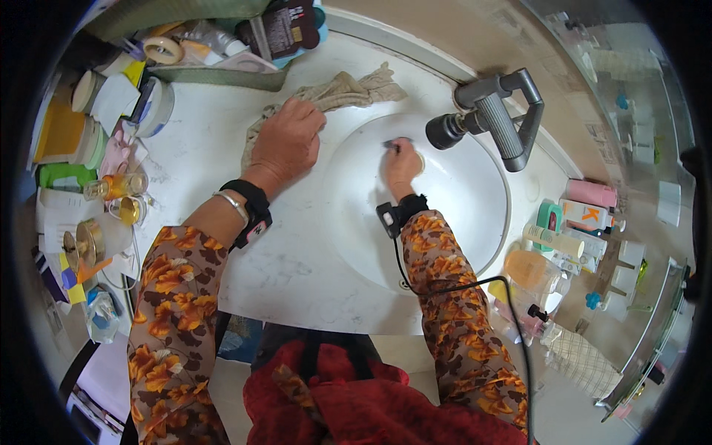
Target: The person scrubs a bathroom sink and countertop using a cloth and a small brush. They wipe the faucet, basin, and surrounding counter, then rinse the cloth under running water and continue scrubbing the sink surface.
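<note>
My left hand rests on the white countertop, its fingers curled against a crumpled beige cloth at the back of the counter. Inside the white washbasin is my right hand, low against the bowl. Its fingers are closed around a small dark item, which is blurred and too small to name. A grey faucet stands behind the basin to the right, its spout pointing over the bowl near my right hand. The cloth lies partly hidden behind my left hand.
Jars, glass bottles and a green fabric basket of toiletries crowd the left and back left. Right of the basin stand a pink tube, a pump bottle and more bottles beside a mirror. A black cable hangs along my right arm.
</note>
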Available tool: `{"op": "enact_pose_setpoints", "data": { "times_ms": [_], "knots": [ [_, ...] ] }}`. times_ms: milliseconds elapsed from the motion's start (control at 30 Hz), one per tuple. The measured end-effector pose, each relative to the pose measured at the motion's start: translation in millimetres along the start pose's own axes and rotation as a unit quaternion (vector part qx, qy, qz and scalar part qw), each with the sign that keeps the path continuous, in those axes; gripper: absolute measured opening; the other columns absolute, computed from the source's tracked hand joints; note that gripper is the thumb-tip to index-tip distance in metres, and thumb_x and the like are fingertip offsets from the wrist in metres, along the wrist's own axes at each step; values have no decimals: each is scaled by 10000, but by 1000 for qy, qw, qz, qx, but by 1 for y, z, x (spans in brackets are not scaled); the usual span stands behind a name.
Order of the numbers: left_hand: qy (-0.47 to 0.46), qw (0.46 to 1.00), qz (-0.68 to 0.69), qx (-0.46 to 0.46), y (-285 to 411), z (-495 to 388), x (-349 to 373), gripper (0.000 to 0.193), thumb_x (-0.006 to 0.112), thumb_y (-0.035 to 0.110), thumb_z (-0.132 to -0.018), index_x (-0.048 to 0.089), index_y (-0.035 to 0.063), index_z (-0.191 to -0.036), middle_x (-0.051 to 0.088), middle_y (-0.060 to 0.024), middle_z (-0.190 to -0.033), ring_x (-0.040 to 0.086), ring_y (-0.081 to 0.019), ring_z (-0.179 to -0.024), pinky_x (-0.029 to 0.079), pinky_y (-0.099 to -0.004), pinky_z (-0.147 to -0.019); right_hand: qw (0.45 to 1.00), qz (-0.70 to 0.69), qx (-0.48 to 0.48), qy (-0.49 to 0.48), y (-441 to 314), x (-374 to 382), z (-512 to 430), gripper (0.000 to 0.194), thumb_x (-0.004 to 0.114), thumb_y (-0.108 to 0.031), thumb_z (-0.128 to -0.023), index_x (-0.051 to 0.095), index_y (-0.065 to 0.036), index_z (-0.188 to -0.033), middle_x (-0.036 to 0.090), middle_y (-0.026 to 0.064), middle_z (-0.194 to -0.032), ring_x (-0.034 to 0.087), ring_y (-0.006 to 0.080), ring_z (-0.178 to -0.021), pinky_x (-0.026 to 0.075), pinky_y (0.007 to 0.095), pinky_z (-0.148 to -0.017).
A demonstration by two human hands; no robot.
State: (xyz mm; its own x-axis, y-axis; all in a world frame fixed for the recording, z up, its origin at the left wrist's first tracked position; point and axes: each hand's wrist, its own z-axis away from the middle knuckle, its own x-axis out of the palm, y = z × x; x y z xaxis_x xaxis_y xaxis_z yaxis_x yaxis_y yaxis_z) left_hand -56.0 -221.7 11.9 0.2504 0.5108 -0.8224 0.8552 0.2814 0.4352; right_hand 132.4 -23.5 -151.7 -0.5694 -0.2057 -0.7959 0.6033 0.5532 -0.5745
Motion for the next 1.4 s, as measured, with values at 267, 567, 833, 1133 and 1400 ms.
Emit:
{"op": "enact_pose_setpoints", "data": {
  "times_ms": [267,567,833,1133,1400],
  "knots": [
    [2,1000,10,-5,3,-1,-2,156,651,20,-737,617,81,-877,590,-62,-925,582,-279,-968,528,-389,-765,865,-182,-204,-421,-38,-57,86,196,602,14,-892,614,-94,-1055,613,140,-1019,639,369,-950,523,421,-852],
    [4,1000,18,0,1,2,0,130,625,4,-758,601,76,-864,593,-71,-910,579,-297,-936,507,-406,-752,963,-227,147,7,-63,19,17,149,526,37,-926,519,-66,-1033,586,92,-879,618,200,-779,515,361,-669],
    [-3,1000,-22,5,0,1,0,158,665,47,-725,617,98,-867,590,-50,-943,588,-263,-983,541,-375,-774,954,-236,-180,-42,-104,-20,19,267,578,89,-810,563,-12,-1057,608,139,-964,633,302,-860,524,383,-745],
    [-17,999,-30,-8,-2,3,0,186,670,43,-716,607,92,-884,574,-57,-934,584,-271,-988,539,-379,-779,938,-302,-82,-150,-122,-19,53,214,589,97,-835,547,-6,-1017,570,78,-859,629,198,-700,528,321,-640],
    [-11,1000,-20,1,0,3,-2,189,661,35,-718,586,83,-884,568,-70,-935,581,-278,-991,543,-382,-782,859,-346,155,345,-4,-9,-81,44,581,-46,-952,570,-43,-909,638,57,-759,588,164,-598,492,338,-567]
  ]
}}
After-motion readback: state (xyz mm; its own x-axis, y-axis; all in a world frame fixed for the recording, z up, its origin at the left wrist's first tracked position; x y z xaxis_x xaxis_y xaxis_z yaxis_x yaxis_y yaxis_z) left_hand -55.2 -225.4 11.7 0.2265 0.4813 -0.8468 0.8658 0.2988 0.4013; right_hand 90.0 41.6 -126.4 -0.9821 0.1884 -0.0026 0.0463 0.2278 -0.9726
